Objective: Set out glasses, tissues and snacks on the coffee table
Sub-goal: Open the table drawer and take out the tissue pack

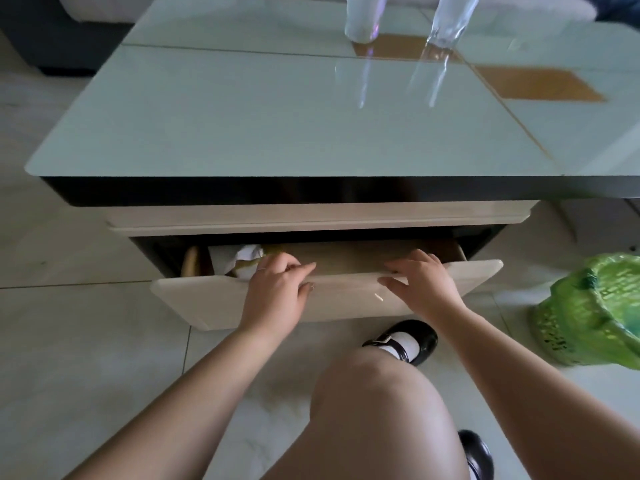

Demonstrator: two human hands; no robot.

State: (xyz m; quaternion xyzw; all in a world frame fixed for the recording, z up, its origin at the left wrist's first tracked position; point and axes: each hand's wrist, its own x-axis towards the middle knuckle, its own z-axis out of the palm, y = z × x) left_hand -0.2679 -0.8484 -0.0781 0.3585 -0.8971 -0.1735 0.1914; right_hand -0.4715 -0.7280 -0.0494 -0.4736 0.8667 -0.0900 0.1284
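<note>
Both hands are on the drawer front [346, 299] of the coffee table [242, 116], the left hand [277, 289] and right hand [420, 284] each curled over its top edge, fingers inside and thumbs on the outer face, gripping nothing but that panel. The drawer is partly open, its long axis running left to right along the table's near side, with a crumpled white-and-yellow packet [242, 259] in its left end. Up on the far side of the tabletop stand two clear glasses [363, 19], upright and close together.
</note>
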